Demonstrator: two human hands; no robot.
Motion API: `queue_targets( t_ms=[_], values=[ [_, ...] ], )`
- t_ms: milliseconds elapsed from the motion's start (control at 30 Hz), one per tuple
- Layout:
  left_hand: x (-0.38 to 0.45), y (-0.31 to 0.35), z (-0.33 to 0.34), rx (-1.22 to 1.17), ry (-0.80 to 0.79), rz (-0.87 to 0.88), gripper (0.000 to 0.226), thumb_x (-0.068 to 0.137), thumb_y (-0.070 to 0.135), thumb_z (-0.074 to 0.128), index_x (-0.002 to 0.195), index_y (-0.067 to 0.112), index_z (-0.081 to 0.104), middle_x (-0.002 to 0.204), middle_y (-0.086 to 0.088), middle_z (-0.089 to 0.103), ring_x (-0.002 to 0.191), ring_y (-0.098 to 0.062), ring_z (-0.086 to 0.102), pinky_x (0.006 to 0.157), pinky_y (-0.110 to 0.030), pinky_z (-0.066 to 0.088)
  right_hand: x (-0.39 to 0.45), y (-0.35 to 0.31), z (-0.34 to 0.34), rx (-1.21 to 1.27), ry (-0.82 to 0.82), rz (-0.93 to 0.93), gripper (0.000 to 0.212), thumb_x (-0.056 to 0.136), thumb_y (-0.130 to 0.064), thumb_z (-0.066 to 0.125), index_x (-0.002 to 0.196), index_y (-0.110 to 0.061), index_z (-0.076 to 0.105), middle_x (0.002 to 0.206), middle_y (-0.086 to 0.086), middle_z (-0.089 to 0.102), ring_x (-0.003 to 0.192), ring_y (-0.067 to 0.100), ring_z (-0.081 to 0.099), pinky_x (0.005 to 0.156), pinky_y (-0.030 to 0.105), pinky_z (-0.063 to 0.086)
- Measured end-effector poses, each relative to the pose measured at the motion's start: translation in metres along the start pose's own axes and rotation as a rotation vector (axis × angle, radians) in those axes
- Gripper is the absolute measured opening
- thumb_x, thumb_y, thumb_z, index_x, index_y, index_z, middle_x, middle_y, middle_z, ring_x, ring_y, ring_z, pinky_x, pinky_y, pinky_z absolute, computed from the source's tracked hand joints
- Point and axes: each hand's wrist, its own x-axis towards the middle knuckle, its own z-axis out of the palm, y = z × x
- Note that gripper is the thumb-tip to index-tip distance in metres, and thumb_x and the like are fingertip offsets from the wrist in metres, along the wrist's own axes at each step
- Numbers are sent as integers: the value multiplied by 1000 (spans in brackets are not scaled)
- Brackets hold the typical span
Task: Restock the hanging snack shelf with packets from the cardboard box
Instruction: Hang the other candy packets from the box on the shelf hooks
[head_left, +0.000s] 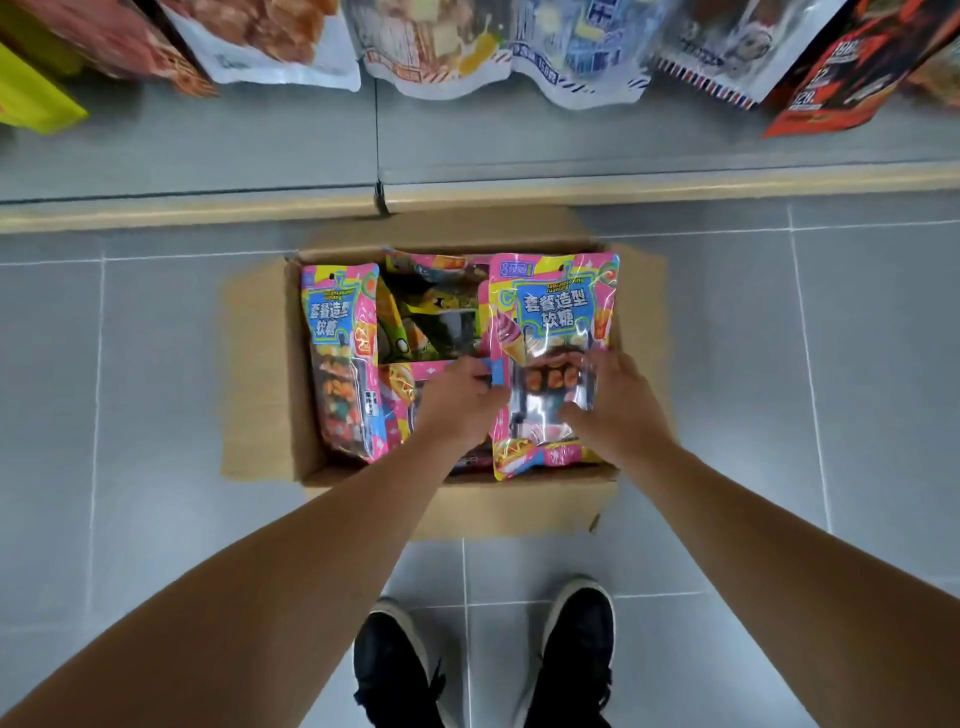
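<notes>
Pink packet gripped by both hands over the box.
Pinched at its near-left edge by left hand, clasped across the clear window by right hand; more packets left of both hands inside; hanging snacks well beyond.

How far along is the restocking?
Done: hanging packets already fill the shelf edge above. In hand: both the left hand and right hand grip a pink candy packet over the cardboard box. Left: more packets remain inside.
</notes>
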Motion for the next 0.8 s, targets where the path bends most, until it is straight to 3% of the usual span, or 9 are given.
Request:
queue_targets(
  t_ms=[67, 200, 300, 367, 467, 633, 800],
  values=[
    [10, -2, 10, 48, -15, 25, 15, 88, 25, 61, 94, 13, 69, 67, 7, 61, 59, -11, 57, 46, -19, 36, 11, 7, 9, 17, 22, 12, 66, 81, -27, 70, 141, -20, 44, 137, 7, 49, 119, 33, 53, 96, 40, 47],
    [21, -3, 22, 81, 26, 42, 18, 93, 24, 57, 80, 13, 61, 62, 5, 54, 55, -10, 50, 45, -23, 30, 22, 14, 20, 54, 54, 27, 70, 79, -32, 73, 142, -23, 44, 135, 4, 54, 118, 30, 55, 97, 42, 49],
    [17, -2, 21, -37, 18, 71, 22, 96, 20, 53, 77, 11, 58, 61, 0, 51, 53, -13, 47, 47, -24, 31, 22, 14, 17, 177, 110, 62, 61, 80, -29, 71, 137, -22, 51, 129, 4, 56, 113, 24, 58, 90, 33, 47],
    [9, -1, 12, -141, -3, 52, 24, 96, 17, 51, 73, 12, 56, 59, 1, 47, 51, -11, 42, 44, -22, 31, 22, 10, 10, 313, 150, 111, 57, 76, -37, 73, 129, -24, 56, 121, 2, 61, 104, 21, 62, 85, 29, 46],
    [-8, 2, -10, -309, -28, -11, 18, 98, 18, 52, 88, 12, 66, 69, -4, 53, 58, -15, 44, 53, -25, 32, 15, -1, -1, 570, 81, 192, 66, 61, -55, 73, 119, -27, 61, 102, -3, 73, 92, 17, 71, 84, 36, 58],
    [-45, 25, -51, -364, -43, -12, 26, 101, 17, 50, 83, 27, 66, 66, 1, 52, 50, -10, 37, 51, -25, 27, -22, -30, -27, 775, 41, 152, 36, 79, -27, 82, 112, -21, 71, 89, -5, 78, 82, 14, 75, 82, 43, 62],
    [-101, 61, -89, -379, -25, 11, 22, 99, 15, 51, 86, 22, 68, 78, -6, 64, 64, -19, 52, 61, -29, 39, -70, -65, -74, 775, 64, 112, 38, 77, -34, 81, 112, -22, 71, 93, -5, 78, 83, 15, 75, 81, 44, 62]
  ],
)
